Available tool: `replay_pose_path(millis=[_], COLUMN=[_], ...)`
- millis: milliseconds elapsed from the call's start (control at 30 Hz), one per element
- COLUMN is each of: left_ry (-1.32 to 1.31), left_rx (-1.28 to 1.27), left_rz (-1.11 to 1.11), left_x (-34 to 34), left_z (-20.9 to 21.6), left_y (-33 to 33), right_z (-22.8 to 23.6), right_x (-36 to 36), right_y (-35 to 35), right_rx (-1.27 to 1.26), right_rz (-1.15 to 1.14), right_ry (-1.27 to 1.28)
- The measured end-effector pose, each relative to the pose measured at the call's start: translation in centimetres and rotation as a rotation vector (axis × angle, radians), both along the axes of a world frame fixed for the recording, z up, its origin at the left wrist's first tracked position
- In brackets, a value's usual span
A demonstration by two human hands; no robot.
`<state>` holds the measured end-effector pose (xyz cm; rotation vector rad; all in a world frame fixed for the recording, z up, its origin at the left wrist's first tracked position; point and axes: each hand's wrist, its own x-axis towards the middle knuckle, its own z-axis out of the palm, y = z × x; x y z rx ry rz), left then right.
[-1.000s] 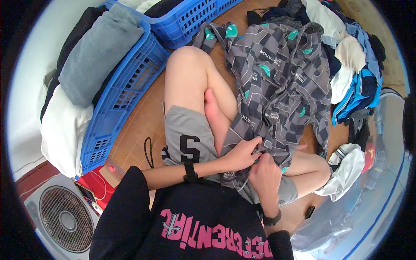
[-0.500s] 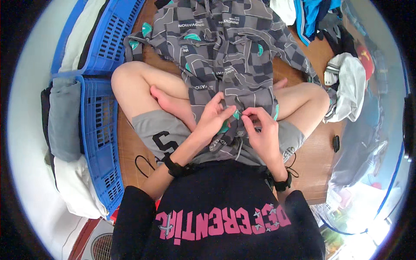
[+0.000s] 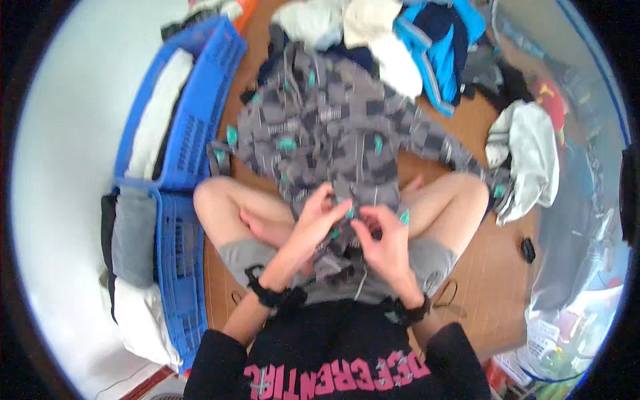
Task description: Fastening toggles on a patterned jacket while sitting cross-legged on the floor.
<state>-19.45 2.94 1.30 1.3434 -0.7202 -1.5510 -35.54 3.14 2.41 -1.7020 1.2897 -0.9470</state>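
Observation:
A grey checked jacket [image 3: 320, 107] with white lines and green patches lies spread over the floor and between my crossed legs, its lower end toward me. My left hand [image 3: 321, 217] pinches the jacket's front edge near that lower end. Close beside it, my right hand [image 3: 383, 233] has thumb and fingers pressed together on the same edge. The picture is slightly smeared, and whatever small fastening may be between the fingertips cannot be made out. One jacket sleeve [image 3: 440, 137] stretches out past my right knee.
Two blue plastic baskets [image 3: 181, 257] with folded clothes stand at the left. A blue garment [image 3: 440, 47] and white clothes [image 3: 393, 63] lie at the far side. A light grey garment [image 3: 530, 160] and a small black object [image 3: 528, 250] are at the right, near clear plastic sheeting [image 3: 573, 247].
The view has tilted farther out, so more clothes at the far side show and everything sits lower in the picture. Both hands stay on the jacket's front edge.

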Motion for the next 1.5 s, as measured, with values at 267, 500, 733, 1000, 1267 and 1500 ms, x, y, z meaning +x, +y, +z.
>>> replay_pose_path(millis=[267, 500, 733, 1000, 1267, 1500], left_ry=[-0.013, -0.238, -0.265, -0.01, 0.06, 0.063], left_rx=[0.129, 0.093, 0.148, 0.166, 0.15, 0.102], left_rz=[0.066, -0.074, -0.196, -0.076, -0.055, -0.052], left_x=[0.0, -0.4, 0.2, -0.7, -1.0, -1.6], left_z=[0.1, 0.5, -1.7, -1.1, -2.2, -4.2], left_y=[1.3, 2.5, 3.9, 3.9, 3.2, 3.8], right_z=[0.6, 0.4, -0.4, -0.8, -1.3, -0.9], right_x=[-0.6, -0.6, -1.2, -1.7, -1.0, -0.7], right_y=[0.4, 0.8, 1.2, 0.9, 0.1, 0.4], right_rx=[-0.018, -0.154, -0.226, -0.151, -0.08, 0.149], right_rz=[0.043, 0.067, 0.171, 0.224, 0.096, 0.052], right_ry=[-0.087, -0.082, 0.009, 0.032, 0.049, -0.019])
